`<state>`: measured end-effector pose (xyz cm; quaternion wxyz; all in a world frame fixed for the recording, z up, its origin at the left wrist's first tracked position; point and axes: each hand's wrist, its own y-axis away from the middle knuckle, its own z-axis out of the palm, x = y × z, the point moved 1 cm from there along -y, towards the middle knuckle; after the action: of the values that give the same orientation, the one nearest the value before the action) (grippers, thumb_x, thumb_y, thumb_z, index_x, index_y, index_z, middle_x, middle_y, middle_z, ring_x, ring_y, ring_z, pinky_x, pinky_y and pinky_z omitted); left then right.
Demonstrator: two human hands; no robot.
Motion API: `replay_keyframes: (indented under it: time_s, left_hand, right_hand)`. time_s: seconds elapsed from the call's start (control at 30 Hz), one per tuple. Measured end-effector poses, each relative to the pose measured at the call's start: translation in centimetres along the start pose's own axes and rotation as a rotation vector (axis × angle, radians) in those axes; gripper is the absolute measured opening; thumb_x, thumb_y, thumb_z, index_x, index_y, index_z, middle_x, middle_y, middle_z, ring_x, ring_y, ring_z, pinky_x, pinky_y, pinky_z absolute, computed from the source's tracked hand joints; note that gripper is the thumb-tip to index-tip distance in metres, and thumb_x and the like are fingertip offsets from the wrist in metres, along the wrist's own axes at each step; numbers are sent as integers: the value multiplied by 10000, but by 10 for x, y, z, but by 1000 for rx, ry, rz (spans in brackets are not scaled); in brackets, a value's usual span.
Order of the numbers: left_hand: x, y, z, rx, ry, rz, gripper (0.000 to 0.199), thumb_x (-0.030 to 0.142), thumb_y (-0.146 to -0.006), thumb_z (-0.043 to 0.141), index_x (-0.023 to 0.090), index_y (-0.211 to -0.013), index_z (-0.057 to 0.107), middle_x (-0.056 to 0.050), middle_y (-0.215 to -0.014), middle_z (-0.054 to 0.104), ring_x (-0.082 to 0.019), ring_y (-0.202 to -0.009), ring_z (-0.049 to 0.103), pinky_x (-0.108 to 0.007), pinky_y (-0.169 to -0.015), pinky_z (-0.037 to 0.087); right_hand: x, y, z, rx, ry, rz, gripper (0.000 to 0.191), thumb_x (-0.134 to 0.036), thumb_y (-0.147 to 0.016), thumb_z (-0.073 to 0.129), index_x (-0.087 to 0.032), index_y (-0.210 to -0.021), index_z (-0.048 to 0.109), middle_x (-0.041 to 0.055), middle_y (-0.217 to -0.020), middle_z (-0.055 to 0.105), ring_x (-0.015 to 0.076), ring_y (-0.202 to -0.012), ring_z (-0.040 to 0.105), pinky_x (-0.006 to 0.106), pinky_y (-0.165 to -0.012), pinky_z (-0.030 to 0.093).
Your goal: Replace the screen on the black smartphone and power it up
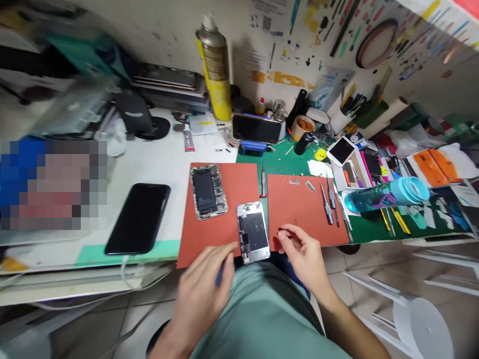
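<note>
A phone screen assembly [255, 233], its metal back facing up, lies at the front edge between my hands. My left hand [207, 281] is at its left, fingers bent around a blue tool [220, 273] that shows between thumb and fingers. To its right, my right hand [301, 252] has thumb and forefinger curled close together above the red mat [288, 214]; anything between them is too small to tell. An opened phone body [208, 192] with its battery showing rests on the left red mat [239, 182]. A screwdriver [263, 180] lies between the mats.
A black phone [138, 218] with a white cable lies at left. Tweezers and tools [329, 202] lie on the right mat. Beyond stand a yellow spray can [217, 75], a propped phone [256, 128] and a blue bottle [387, 194].
</note>
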<state>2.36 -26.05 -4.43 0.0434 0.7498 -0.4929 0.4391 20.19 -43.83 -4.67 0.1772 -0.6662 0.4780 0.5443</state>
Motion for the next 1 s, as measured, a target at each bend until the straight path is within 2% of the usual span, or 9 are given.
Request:
replay_keyframes:
  time_s: [0.07, 0.2, 0.43, 0.53, 0.67, 0.77, 0.83, 0.93, 1.0]
  left_hand:
    - [-3, 4, 15, -18, -68, 79, 341, 125, -1036, 612, 217, -1354, 691, -76, -1161, 808, -236, -1033, 730, -362, -952, 573]
    - [-4, 20, 32, -12, -152, 92, 432, 86, -1033, 589, 179, -1454, 605, -109, -1257, 788, -258, -1117, 682, -396, -971, 558]
    - [-1, 28, 33, -34, -199, 129, 443, 84, -1035, 566, 150, -1473, 584, -129, -1321, 771, -259, -1120, 666, -399, -961, 575]
    - [-2, 29, 32, -37, -187, 119, 458, 102, -1036, 557, 171, -1488, 581, -127, -1308, 779, -259, -1105, 682, -403, -942, 596]
    - [-9, 18, 13, 15, -73, 49, 473, 140, -1029, 595, 254, -1489, 601, -107, -1332, 776, -263, -1183, 697, -417, -1010, 604]
    - [-20, -2, -19, 88, 91, -198, 461, 273, -1048, 638, 306, -1507, 608, -113, -1472, 707, -287, -1310, 678, -473, -1124, 565]
    - [-26, -19, -40, 13, 321, -380, 505, 429, -1042, 659, 304, -1529, 609, -132, -1495, 691, -306, -1312, 695, -478, -1116, 577]
    - [-27, -40, -56, -358, 671, -541, 549, 544, -969, 744, 264, -1440, 704, -150, -1284, 791, -306, -1122, 769, -426, -972, 634]
    - [-26, -45, -59, -500, 799, -604, 447, 553, -940, 779, 224, -1241, 812, -131, -1071, 824, -272, -923, 773, -378, -839, 641]
  right_hand:
    - [-1, -7, 5, -21, -51, 70, 496, -605, -949, 727, -190, -1221, 749, 64, -948, 796, 187, -677, 727, 293, -646, 594]
    - [-12, -14, 19, -18, 36, 67, 545, -652, -898, 729, -183, -1173, 766, 50, -893, 765, 162, -598, 640, 297, -613, 564]
    - [-13, -16, 36, 9, 111, 78, 594, -686, -820, 745, -174, -1118, 780, 19, -748, 689, 172, -592, 567, 292, -562, 484]
    - [-9, -22, 41, -53, 88, 78, 556, -711, -793, 751, -177, -946, 762, -11, -686, 595, 157, -581, 501, 290, -566, 432]
    - [-18, -22, 36, -158, 98, -7, 529, -725, -860, 713, -216, -746, 623, -44, -646, 446, 139, -584, 403, 275, -549, 333]
    - [-42, -17, 22, -263, 142, -130, 449, -632, -986, 649, -226, -795, 641, -39, -674, 460, 140, -589, 401, 273, -539, 307]
    - [-65, -15, 15, -361, 238, -281, 362, -504, -1034, 648, -230, -798, 685, -20, -702, 538, 156, -624, 476, 280, -555, 339]
    - [-96, -16, 16, -518, 382, -506, 236, -305, -1020, 703, -237, -796, 729, -3, -754, 657, 187, -761, 608, 288, -655, 429]
    - [-110, -22, 25, -605, 428, -566, 195, -246, -1004, 730, -238, -809, 744, -10, -763, 700, 188, -802, 646, 292, -715, 458]
